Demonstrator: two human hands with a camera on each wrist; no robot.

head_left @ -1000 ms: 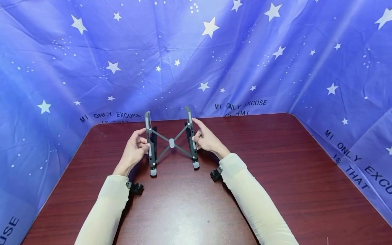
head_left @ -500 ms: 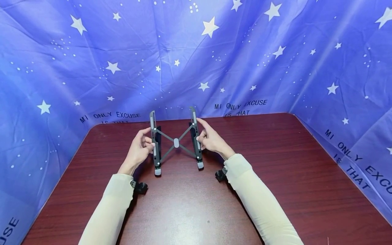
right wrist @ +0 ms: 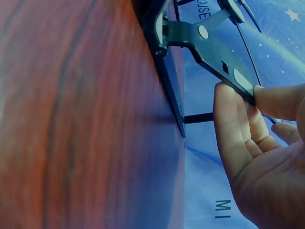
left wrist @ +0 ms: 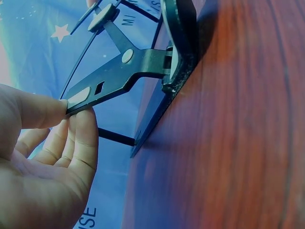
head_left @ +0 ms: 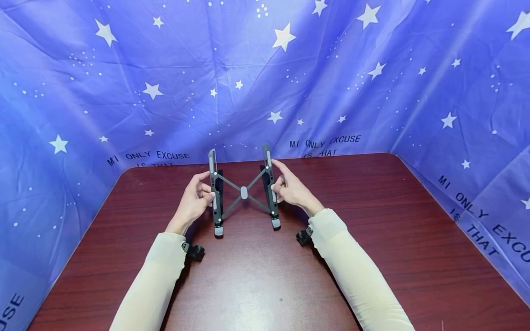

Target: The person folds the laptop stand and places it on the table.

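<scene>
1. So the stand point(head_left: 244, 192) sits spread out toward the back of the table point(head_left: 256, 276), slightly left of middle, its rails partly hiding the dark base bars point(head_left: 221, 184)
2. Left hand point(head_left: 191, 202) has thumb and fingers pinched nearly together on the left rail point(head_left: 216, 209); some fingers are hard to make out from the head view
3. Right hand point(head_left: 293, 189) does the same kinda pinch on the right rail point(head_left: 273, 202); the right wrist view chops that hand off
4. Both sleeves point(head_left: 360, 276) run off the bottom
5. Blue backdrop point(head_left: 248, 55) behind, some lettering point(head_left: 11, 305) cut off
</scene>
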